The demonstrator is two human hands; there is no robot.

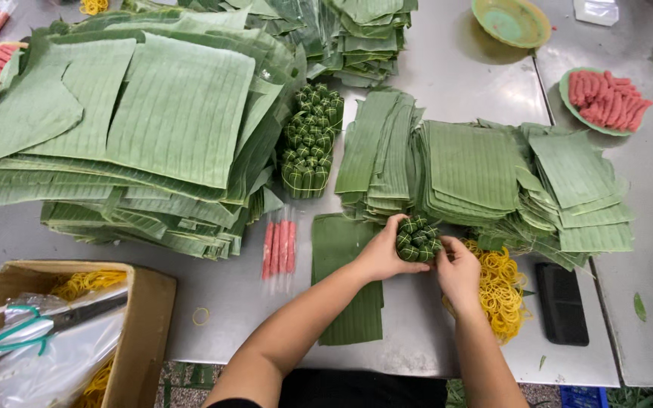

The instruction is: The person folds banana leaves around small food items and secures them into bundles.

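Both my hands hold a small green leaf-wrapped bundle [417, 239] near the middle of the steel table [447, 83]. My left hand [379, 255] grips its left side and my right hand [457, 270] pinches its right side. Under my left forearm lies a long strip of banana leaf [345, 249]. A pile of yellow rubber bands [500, 287] sits just right of my right hand. Several pink sausage sticks in clear wrap [280, 248] lie left of the strip. A stack of finished leaf bundles [310, 140] stands farther back.
Large stacks of cut banana leaves [137, 113] fill the left; smaller cut stacks [493, 174] lie behind my hands. A black phone [561, 302] rests at right, plates of pink sausage [606, 102] beyond. A cardboard box [145, 317] with scissors [32, 329] stands at lower left. A green bowl [512, 20] sits at the back.
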